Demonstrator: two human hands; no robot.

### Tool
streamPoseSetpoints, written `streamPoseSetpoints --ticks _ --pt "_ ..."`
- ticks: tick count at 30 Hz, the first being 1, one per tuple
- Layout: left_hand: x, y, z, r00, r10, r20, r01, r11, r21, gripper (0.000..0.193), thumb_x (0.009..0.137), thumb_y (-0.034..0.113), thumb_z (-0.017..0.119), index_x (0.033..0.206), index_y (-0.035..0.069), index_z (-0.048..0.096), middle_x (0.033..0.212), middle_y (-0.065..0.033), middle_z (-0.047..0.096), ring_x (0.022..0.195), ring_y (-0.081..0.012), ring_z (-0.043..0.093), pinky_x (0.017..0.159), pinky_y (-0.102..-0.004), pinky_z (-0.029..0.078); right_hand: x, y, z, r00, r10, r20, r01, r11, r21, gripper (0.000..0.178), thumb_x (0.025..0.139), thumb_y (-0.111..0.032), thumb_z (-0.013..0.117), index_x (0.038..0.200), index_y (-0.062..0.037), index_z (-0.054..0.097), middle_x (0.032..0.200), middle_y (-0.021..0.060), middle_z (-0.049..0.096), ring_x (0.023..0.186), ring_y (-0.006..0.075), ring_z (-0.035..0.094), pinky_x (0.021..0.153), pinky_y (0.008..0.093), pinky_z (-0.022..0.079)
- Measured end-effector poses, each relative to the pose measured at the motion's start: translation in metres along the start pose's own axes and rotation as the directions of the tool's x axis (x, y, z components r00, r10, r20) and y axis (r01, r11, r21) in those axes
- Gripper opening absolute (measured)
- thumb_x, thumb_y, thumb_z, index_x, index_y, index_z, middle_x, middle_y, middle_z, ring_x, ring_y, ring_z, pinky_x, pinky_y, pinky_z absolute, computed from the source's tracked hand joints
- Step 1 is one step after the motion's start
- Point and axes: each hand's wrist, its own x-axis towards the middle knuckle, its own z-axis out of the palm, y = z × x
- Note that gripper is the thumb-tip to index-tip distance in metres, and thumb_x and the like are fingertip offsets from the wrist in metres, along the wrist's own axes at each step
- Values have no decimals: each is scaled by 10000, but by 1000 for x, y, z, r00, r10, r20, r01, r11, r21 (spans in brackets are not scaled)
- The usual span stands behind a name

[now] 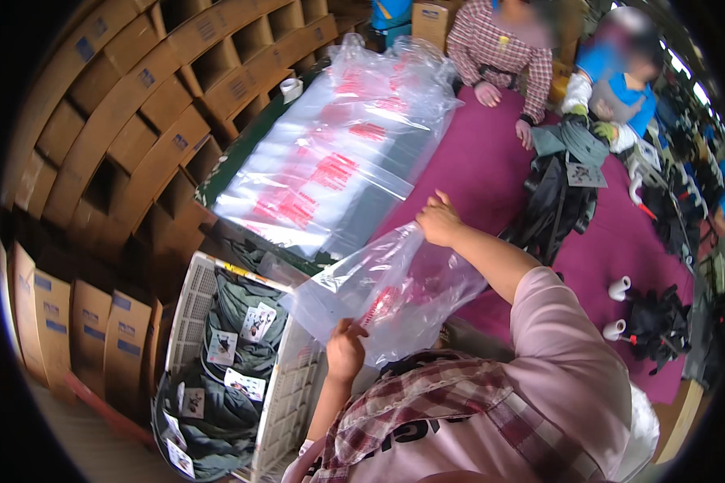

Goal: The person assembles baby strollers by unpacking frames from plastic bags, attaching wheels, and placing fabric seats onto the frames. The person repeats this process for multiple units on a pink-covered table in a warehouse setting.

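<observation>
Cardboard racks [169, 153], flat-walled and cut into square pigeonholes, curve away at ten o'clock from the bag held at the centre of the view. Smooth purple cloth covers a table [467, 169] from one to three o'clock. At eleven to twelve lies a broad oblong stack of plastic bags [298, 153], glossy, see-through and printed in red, wrinkled at its far end. A white plastic crate [292, 394], rigid and slotted, sits at eight o'clock, filled with soft, creased grey-green fabric [254, 356].

The clear bag [362, 282] is thin, shiny film with red print, stretched near the person's chest. Its taut span between the hands runs from seven to one o'clock, and its loose folds spread toward three; which end is the mouth cannot be told. Its left part overlaps the crate's upper corner in view.

The right hand [441, 221] pinches the upper edge at one o'clock; the left hand [346, 350] has its fingers curled on the lower edge at seven. The right forearm crosses in front of the table.

Two co-workers stand between one and two o'clock, beyond dark garments [560, 209] at two. Smaller still are picture cards [221, 348] on the crate's fabric and white spools [619, 288] at three.
</observation>
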Motion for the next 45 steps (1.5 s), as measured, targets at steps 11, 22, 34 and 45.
streamPoseSetpoints --ticks 11,22,34,45 --pt "-70 34 -299 173 400 -900 584 694 421 200 922 197 582 1000 50 694 965 -86 693 803 -223 672 677 -357 538 85 -249 -289 611 65 -789 787 55 615 454 1003 -330 457 1356 -49 509 1270 213 564 1091 326 592 939 426 466" --pt "-17 -15 -139 855 -48 -516 175 964 200 116 835 42 703 950 29 689 908 -114 685 848 -293 648 770 -361 511 101 -107 -66 920 -245 -305 379 752 539 319 929 -115 475 1212 -43 604 1256 188 583 1196 341 534 1020 444 426" --pt "111 83 -40 980 -97 -174 -53 716 -696 600 862 -90 392 1456 -7 384 829 -57 627 600 -75 532 575 -216 442 -126 -138 -50 977 -212 13 135 668 732 461 833 -402 697 1130 -50 661 1186 210 642 988 362 668 967 469 470" --pt "158 137 30 992 -73 100 123 650 -750 629 853 -61 416 1477 -37 331 838 -97 661 633 -110 580 615 -260 482 -242 -41 40 966 257 -27 -192 783 591 305 778 -344 749 948 -92 722 1388 45 553 1311 322 464 1061 595 333"
